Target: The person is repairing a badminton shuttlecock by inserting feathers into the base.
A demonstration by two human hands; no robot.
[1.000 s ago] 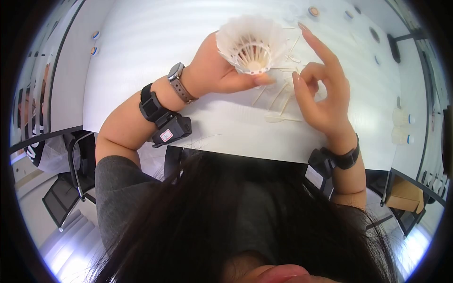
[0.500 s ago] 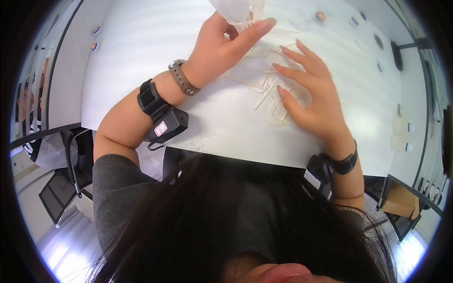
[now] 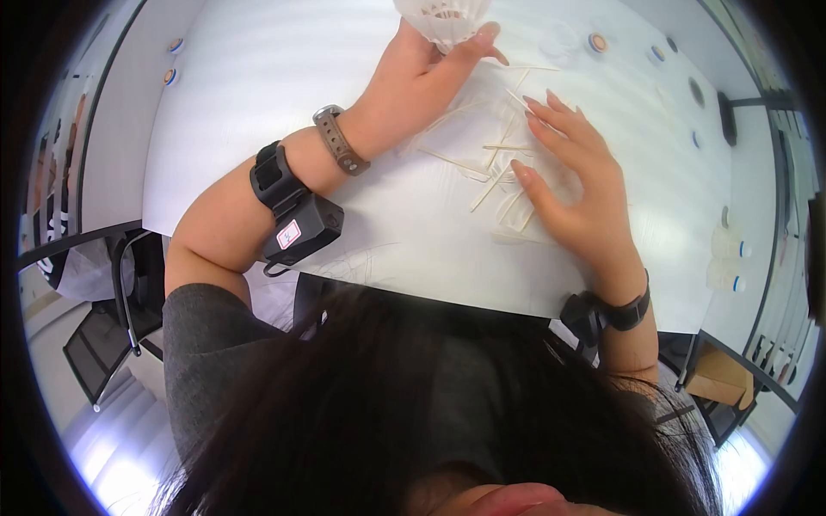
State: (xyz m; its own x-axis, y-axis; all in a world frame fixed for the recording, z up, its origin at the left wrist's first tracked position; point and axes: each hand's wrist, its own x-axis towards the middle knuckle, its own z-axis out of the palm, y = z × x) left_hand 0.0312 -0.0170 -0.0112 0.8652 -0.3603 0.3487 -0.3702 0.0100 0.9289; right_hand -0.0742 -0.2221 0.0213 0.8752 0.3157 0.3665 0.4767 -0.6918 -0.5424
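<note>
My left hand, at the top of the view, is closed round a white shuttlecock with a translucent flared skirt. The skirt's wide end faces up toward me, and its upper part is cut off by the picture edge. To the right, my right hand is held low over the table with its fingers apart. Beneath and beside those fingers lie several loose shuttlecock feathers, pale thin quills with see-through vanes, crossing one another. The right thumb and fingertips are right at the quills; part of the pile is hidden under the palm.
On the white table, small round pieces with blue rings stand at the left and far right. Translucent shuttlecocks with blue-banded ends lie near the right edge. A cardboard box sits below, beyond the table.
The shuttlecock in my left hand has turned, so its wide end shows more. My right hand has moved slightly down and right, uncovering more of the feathers. The view has shifted a little.
</note>
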